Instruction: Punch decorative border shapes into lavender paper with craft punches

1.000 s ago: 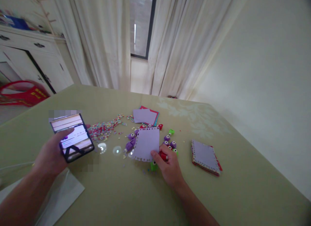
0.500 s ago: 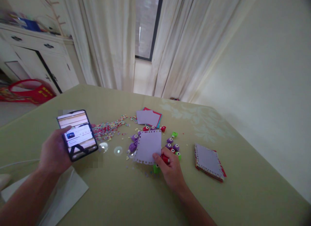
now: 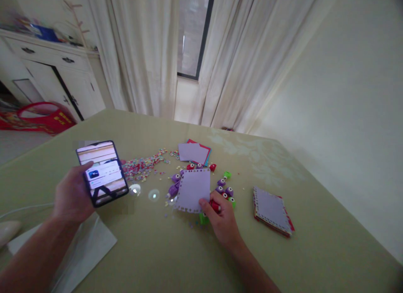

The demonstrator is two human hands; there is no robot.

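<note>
1. Phone in L hand, fingers wrapped round it, thumb over screen.
2. Card w/ punched edges pinched in R hand, thumb on top.
3. Punches just beyond R hand; card stack to its right.

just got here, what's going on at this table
A person holds a lit phone in the left hand, thumb over its screen, and a pale purple card with holes along its edges in the right hand. Small purple, red and green pieces lie around the card. Colourful bits are scattered between phone and pieces, loose sheets lie beyond, and a card stack sits to the right.
</note>
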